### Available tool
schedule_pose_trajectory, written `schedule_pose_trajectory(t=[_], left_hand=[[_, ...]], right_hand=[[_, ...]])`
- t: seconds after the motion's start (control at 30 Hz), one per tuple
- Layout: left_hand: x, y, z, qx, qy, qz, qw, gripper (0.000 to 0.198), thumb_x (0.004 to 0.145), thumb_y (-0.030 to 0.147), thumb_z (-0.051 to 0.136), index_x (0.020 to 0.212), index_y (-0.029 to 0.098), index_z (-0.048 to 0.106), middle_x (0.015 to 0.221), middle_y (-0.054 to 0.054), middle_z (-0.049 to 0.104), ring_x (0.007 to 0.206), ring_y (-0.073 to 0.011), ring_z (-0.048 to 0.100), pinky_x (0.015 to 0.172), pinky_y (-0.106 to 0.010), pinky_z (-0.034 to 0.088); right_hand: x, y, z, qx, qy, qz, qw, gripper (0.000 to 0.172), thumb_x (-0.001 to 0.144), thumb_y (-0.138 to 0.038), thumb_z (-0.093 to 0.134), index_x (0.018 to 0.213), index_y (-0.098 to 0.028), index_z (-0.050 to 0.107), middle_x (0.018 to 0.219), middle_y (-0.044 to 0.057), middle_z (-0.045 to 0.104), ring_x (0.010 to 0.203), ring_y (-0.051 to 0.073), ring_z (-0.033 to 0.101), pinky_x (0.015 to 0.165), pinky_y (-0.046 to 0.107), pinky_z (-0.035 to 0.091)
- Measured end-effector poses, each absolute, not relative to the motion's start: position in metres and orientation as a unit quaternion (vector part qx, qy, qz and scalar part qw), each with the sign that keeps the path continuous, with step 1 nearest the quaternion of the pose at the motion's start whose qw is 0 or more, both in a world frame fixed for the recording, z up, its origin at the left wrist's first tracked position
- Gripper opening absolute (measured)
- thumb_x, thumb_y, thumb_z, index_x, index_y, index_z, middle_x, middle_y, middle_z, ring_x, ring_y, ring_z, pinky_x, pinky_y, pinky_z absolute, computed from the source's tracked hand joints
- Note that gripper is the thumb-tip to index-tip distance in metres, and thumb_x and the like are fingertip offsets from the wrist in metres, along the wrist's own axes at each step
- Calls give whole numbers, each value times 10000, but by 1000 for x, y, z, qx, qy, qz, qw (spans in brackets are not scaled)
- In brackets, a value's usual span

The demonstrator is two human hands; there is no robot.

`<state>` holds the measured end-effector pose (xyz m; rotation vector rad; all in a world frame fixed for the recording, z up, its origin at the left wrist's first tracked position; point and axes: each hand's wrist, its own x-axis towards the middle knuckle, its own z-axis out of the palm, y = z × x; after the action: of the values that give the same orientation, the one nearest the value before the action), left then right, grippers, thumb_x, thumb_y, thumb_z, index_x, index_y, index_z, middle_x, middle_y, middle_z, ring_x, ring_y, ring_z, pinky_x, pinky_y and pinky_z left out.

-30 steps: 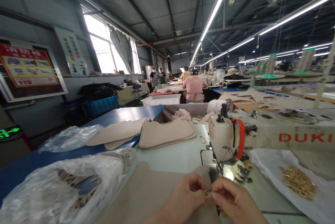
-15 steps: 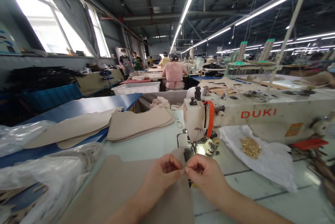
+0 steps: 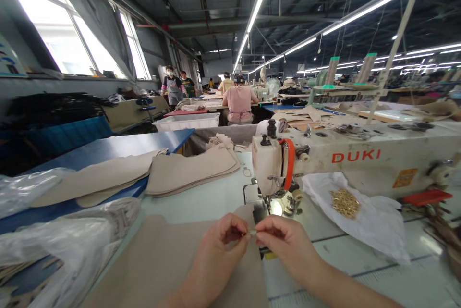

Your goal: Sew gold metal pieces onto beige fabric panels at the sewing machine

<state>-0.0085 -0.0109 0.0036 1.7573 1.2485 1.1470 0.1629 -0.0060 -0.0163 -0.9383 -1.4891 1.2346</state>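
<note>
My left hand (image 3: 220, 250) and my right hand (image 3: 290, 248) meet in front of the sewing machine (image 3: 270, 164), both closed in a pinch. Between their fingertips is a small pale strip (image 3: 252, 233), too small to name for sure. A tiny dark or metallic bit seems to show at the left fingertips. Beneath my hands a beige fabric panel (image 3: 162, 260) lies flat, its right end beside the lit needle area. To the right, a heap of small gold-coloured metal pieces (image 3: 345, 203) rests on a white bag or cloth (image 3: 382, 228).
Stacked beige panels (image 3: 190, 168) lie behind the fabric, with more cut pieces (image 3: 104, 173) on the blue table at left. Clear plastic bags (image 3: 68, 245) cover the near left. Thread cones (image 3: 331, 72) stand behind the machine. A seated person in pink (image 3: 239, 101) works farther ahead.
My fingertips have drawn slightly apart, and more of the pale strip shows between them. The fabric panel stays in place. In the background, a person in an apron has shifted.
</note>
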Motion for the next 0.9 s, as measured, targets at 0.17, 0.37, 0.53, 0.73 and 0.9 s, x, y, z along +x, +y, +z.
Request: schedule_pose_trajectory(t=[0.17, 0.37, 0.53, 0.73, 0.9], left_hand=[[-9, -11, 3, 684, 480, 437, 333, 34, 728, 181, 573, 720, 203, 549, 744, 14, 632, 673, -138, 616, 664, -236, 502], [-9, -11, 1, 695, 480, 423, 328, 49, 729, 163, 560, 723, 207, 538, 731, 27, 620, 680, -133, 615, 665, -226, 501], [-15, -8, 12, 743, 503, 346, 275, 71, 813, 218, 501, 841, 218, 566, 841, 1, 652, 857, -179, 625, 823, -306, 489], [-13, -6, 5, 814, 529, 226, 76, 262, 829, 150, 412, 1028, 161, 582, 1108, -106, 589, 1069, -251, 528, 957, -434, 422], [2, -23, -9, 827, 527, 194, 16, 308, 853, 130, 377, 1099, 162, 559, 1126, -110, 575, 1083, -253, 515, 950, -432, 434]], right_hand=[[163, -7, -16, -395, -636, 470, 468, 102, 751, -216, 584, 763, -171, 675, 669, 8, 650, 625, 147, 597, 590, 228, 457], [159, -7, -12, -430, -690, 372, 447, 127, 733, -150, 538, 719, -166, 664, 640, -7, 611, 582, 119, 550, 545, 201, 411], [162, -4, -14, -450, -673, 386, 442, 110, 708, -128, 534, 662, -164, 627, 553, -33, 562, 516, 102, 507, 497, 190, 374], [169, 2, -9, -518, -604, 470, 382, 118, 709, -74, 532, 664, -167, 590, 520, -54, 561, 484, 96, 556, 489, 177, 422], [169, 11, -1, -538, -585, 513, 324, 144, 708, -62, 542, 614, -164, 584, 468, -59, 563, 406, 81, 555, 411, 151, 404]])
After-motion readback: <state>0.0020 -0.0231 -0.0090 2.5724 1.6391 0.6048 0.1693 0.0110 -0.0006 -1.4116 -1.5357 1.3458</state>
